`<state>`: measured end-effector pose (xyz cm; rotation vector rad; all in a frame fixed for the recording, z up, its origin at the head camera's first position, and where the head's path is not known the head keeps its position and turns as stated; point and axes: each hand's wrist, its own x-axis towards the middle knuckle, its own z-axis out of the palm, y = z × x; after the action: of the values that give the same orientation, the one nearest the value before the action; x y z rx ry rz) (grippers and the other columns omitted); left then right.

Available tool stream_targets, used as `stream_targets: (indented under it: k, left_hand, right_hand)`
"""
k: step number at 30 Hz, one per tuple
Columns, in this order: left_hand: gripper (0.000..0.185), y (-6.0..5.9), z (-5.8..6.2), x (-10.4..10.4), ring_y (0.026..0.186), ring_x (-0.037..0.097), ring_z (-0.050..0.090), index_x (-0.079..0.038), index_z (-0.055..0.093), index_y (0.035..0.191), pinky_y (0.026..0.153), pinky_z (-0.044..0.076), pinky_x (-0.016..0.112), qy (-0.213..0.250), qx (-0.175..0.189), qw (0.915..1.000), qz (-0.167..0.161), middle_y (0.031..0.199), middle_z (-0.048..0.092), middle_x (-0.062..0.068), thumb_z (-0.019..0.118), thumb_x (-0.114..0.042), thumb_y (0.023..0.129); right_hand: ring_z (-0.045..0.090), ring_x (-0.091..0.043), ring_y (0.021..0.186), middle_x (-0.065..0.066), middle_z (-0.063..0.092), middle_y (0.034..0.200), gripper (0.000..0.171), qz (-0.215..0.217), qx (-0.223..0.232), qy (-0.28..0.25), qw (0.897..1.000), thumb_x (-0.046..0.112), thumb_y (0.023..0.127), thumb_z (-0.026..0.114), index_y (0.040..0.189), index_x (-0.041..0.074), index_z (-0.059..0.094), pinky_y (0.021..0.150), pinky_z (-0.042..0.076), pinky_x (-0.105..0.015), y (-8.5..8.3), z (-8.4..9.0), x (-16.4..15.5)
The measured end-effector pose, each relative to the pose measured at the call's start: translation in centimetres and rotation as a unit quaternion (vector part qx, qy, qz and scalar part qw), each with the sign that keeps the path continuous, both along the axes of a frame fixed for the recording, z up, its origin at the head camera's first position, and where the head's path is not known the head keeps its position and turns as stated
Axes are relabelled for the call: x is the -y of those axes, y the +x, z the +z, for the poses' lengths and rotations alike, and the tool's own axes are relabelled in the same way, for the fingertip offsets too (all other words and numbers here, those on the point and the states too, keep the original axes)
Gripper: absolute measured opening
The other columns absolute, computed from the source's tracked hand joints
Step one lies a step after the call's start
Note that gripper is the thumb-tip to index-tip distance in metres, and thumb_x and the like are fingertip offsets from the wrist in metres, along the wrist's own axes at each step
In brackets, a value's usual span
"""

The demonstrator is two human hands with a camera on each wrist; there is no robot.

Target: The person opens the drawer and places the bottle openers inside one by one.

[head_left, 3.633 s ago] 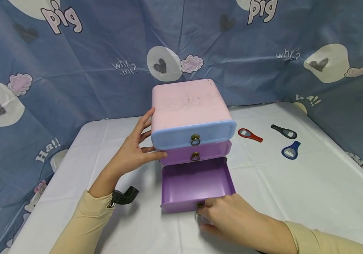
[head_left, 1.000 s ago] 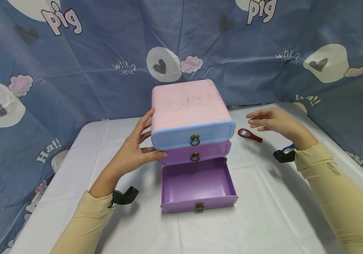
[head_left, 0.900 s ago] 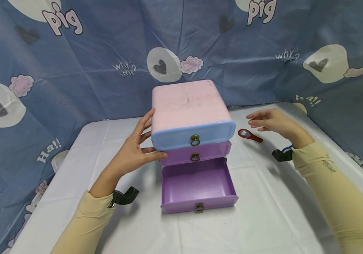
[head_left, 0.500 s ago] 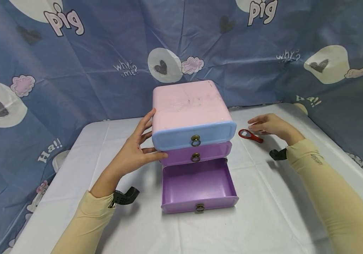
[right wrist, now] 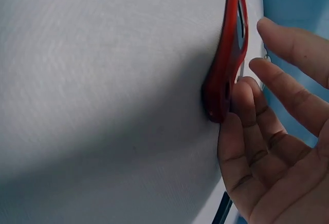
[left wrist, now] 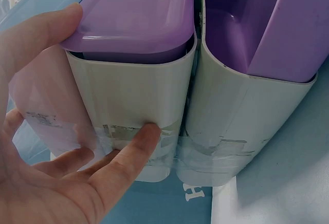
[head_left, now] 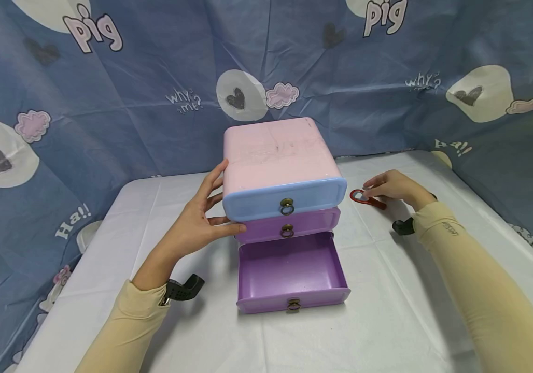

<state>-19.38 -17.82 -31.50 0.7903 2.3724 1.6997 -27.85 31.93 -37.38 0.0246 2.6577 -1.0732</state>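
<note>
A three-tier drawer cabinet with a pink top (head_left: 271, 150) stands mid-table, with a blue top drawer (head_left: 257, 199) and a purple middle drawer (head_left: 313, 220) closed. Its purple bottom drawer (head_left: 290, 269) is pulled out, with nothing inside. My left hand (head_left: 196, 223) rests spread along the cabinet's left side; the thumb lies at the middle drawer's front edge in the left wrist view. My right hand (head_left: 394, 187) is at a red bottle opener (head_left: 375, 202) lying on the table. Its thumb and index finger are apart, other fingertips right beside the handle in the right wrist view.
A white cloth covers the table (head_left: 388, 311). A patterned blue curtain (head_left: 154, 62) hangs behind and along the sides. One dark strip (right wrist: 222, 208) shows at the bottom of the right wrist view.
My right hand has left the bottom drawer's ring, crossed to the back right and lowered to the red bottle opener. Black and blue openers there are now hidden by the hand and arm. Left hand unchanged.
</note>
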Motion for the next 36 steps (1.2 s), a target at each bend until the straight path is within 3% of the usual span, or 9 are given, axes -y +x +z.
stream_targets:
  k: [4, 9, 12, 18, 22, 25, 36]
  left_hand:
    - [0.131, 0.0, 0.0, 0.0, 0.159, 0.031, 0.038, -0.057, 0.017, 0.166, 0.106, 0.06, 0.047, -0.001, 0.0, 1.0, 0.0, 0.173, 0.023, 0.007, 0.093, 0.003, 0.079]
    - [0.131, 0.0, 0.0, 0.1, 0.159, 0.032, 0.038, -0.057, 0.017, 0.166, 0.106, 0.06, 0.047, 0.001, 0.0, 1.0, 0.0, 0.173, 0.023, 0.007, 0.093, 0.004, 0.079]
    - [0.131, 0.0, 0.0, 0.1, 0.159, 0.032, 0.038, -0.057, 0.017, 0.167, 0.106, 0.06, 0.046, 0.002, 0.001, 1.0, 0.0, 0.173, 0.023, 0.008, 0.093, 0.004, 0.079]
    - [0.131, 0.1, 0.0, 0.1, 0.159, 0.032, 0.038, -0.057, 0.017, 0.166, 0.105, 0.06, 0.044, 0.003, 0.002, 1.0, 0.0, 0.173, 0.023, 0.008, 0.093, 0.004, 0.079]
    - [0.13, 0.1, 0.1, 0.0, 0.159, 0.032, 0.038, -0.058, 0.017, 0.166, 0.106, 0.06, 0.045, 0.0, 0.001, 1.0, 0.0, 0.173, 0.022, 0.007, 0.093, 0.004, 0.079]
    - [0.131, 0.1, 0.1, 0.0, 0.159, 0.032, 0.037, -0.058, 0.017, 0.166, 0.106, 0.06, 0.046, 0.001, 0.001, 1.0, -0.001, 0.173, 0.022, 0.007, 0.093, 0.004, 0.079]
    - [0.131, 0.2, 0.2, 0.0, 0.159, 0.032, 0.037, -0.057, 0.017, 0.167, 0.106, 0.06, 0.048, 0.001, -0.001, 1.0, -0.002, 0.173, 0.022, 0.007, 0.093, 0.003, 0.079]
  right_hand:
    - [0.059, -0.022, 0.108, -0.01, 0.08, 0.116, 0.051, 0.01, -0.011, 0.022, 1.0, 0.03, 0.097, 0.08, 0.136, -0.001, 0.071, 0.098, 0.047, -0.039, 0.1, 0.0, 0.4]
    - [0.057, -0.038, 0.125, -0.029, 0.067, 0.138, 0.056, 0.013, -0.016, 0.035, 0.999, 0.028, 0.095, 0.083, 0.139, -0.003, 0.068, 0.112, 0.044, -0.055, 0.3, -0.1, 1.0]
    - [0.06, -0.04, 0.124, -0.031, 0.067, 0.137, 0.055, 0.014, -0.024, 0.047, 0.998, 0.025, 0.093, 0.084, 0.138, -0.005, 0.068, 0.109, 0.047, -0.054, 0.4, 0.0, 1.3]
    - [0.064, -0.036, 0.113, -0.03, 0.07, 0.131, 0.05, 0.021, -0.038, 0.068, 0.997, 0.023, 0.092, 0.085, 0.131, -0.003, 0.067, 0.09, 0.051, -0.039, 0.8, 0.2, 1.9]
    - [0.068, -0.033, 0.099, -0.029, 0.073, 0.121, 0.045, 0.028, -0.052, 0.086, 0.995, 0.02, 0.092, 0.085, 0.125, -0.001, 0.062, 0.075, 0.053, -0.032, 0.9, 0.2, 2.1]
    - [0.068, -0.032, 0.093, -0.027, 0.075, 0.113, 0.042, 0.033, -0.061, 0.095, 0.993, 0.016, 0.091, 0.085, 0.122, 0.0, 0.061, 0.071, 0.054, -0.032, 1.0, 0.2, 2.2]
    - [0.07, -0.039, 0.102, -0.026, 0.077, 0.11, 0.033, 0.078, -0.098, 0.12, 0.985, 0.004, 0.093, 0.079, 0.122, -0.002, 0.065, 0.08, 0.057, -0.042, 2.8, 1.4, 2.4]
